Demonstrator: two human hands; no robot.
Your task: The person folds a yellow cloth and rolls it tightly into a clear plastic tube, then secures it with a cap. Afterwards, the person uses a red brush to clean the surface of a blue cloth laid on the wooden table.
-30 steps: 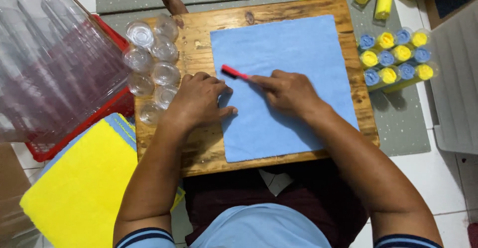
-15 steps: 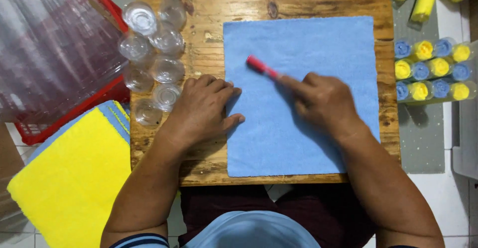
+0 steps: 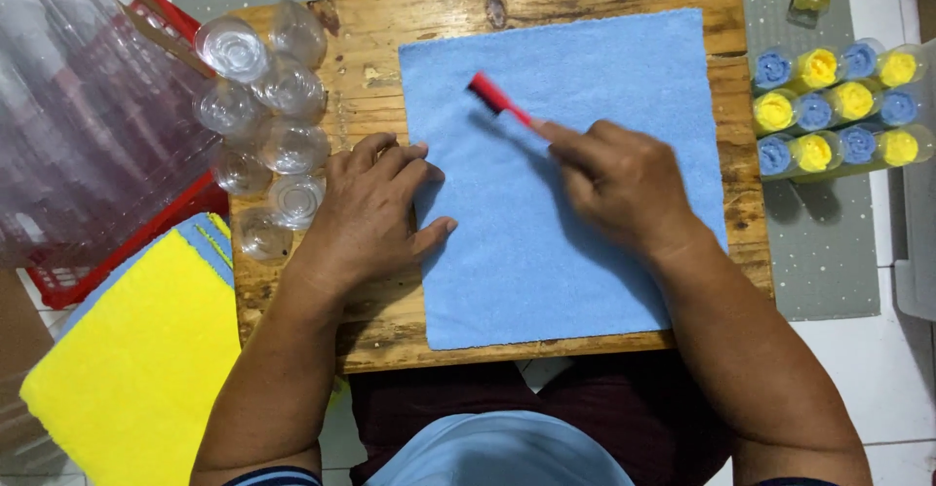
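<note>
Stick: thin red plastic stick (image 3: 497, 97) lies across the square blue microfibre cloth (image 3: 561, 169) on the wooden desk (image 3: 380, 52).
Right hand (image 3: 624, 184): pinches the stick's near end.
Left hand (image 3: 375, 215): flat, released — pins the cloth's edge.
Risk: cloth may bunch if the pinning slips; clear plastic bottles (image 3: 263, 106) just beside could topple.

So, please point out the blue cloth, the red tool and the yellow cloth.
blue cloth (image 3: 546, 262): head view, bare middle part.
red tool (image 3: 495, 96): head view, its shaft.
yellow cloth (image 3: 136, 369): head view, flat top.

A matt blue cloth (image 3: 575, 194) lies on a rough, knotted wooden board (image 3: 370, 67) beside glossy clear plastic cups (image 3: 263, 125).
</note>
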